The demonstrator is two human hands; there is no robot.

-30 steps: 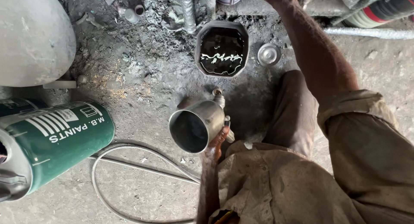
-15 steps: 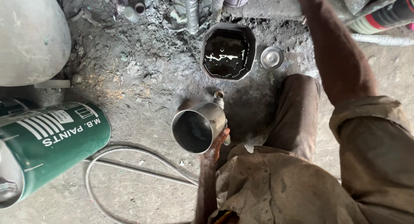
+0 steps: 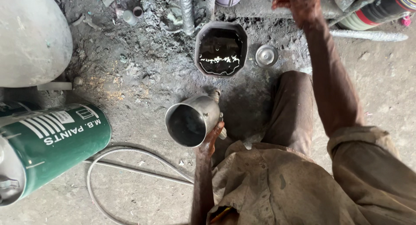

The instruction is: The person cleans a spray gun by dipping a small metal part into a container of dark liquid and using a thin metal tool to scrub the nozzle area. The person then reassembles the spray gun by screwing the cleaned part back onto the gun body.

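At frame centre, a metal cup (image 3: 193, 120) (tilted, mouth leftward) is gripped by the left hand (image 3: 212, 138), fingers (image 3: 218, 130) clamped on its right side; the right hand (image 3: 299, 4), upper right, cannot be judged.

The green paint can (image 3: 47, 151) is cut off at left; right hand (image 3: 299, 4) fingertips cropped above.

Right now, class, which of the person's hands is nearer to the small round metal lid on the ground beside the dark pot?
The right. The right hand reaches up just above the lid; the left hand is lower down, holding the metal cup, farther from it.
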